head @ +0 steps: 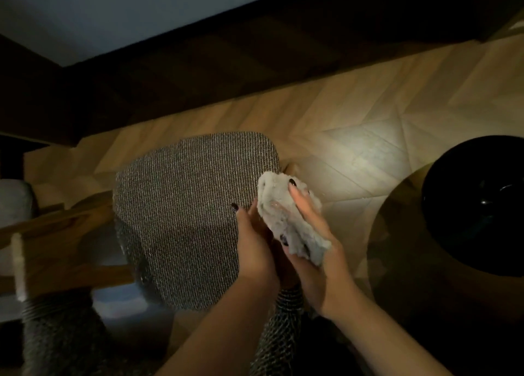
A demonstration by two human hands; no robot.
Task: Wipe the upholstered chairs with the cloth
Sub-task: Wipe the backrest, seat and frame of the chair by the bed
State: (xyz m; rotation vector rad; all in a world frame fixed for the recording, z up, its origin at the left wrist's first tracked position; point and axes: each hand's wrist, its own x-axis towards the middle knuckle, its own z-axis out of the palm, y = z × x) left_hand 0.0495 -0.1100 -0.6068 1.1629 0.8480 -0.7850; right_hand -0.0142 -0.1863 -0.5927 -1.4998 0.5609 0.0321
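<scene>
The room is dim, and only the floor beyond the chair catches light. A woven grey upholstered chair (187, 205) stands in front of the person, its padded surface facing up toward the viewer. The fluffy grey cloth (286, 219) is off the fabric, bunched between both hands just at the chair's right edge. The right hand (317, 250) cradles the cloth from beneath, with one finger laid over its top. The left hand (255, 248) closes on the cloth's near side, fingers curled into it, one fingertip resting near the upholstery.

Judgement: the step in hand is regathering or folding the cloth, not wiping. No stroke is under way.

The next move calls for one hand to take the wad, lay it flat on the weave and draw it across. A dark round vessel (476, 205) sits to the right.
</scene>
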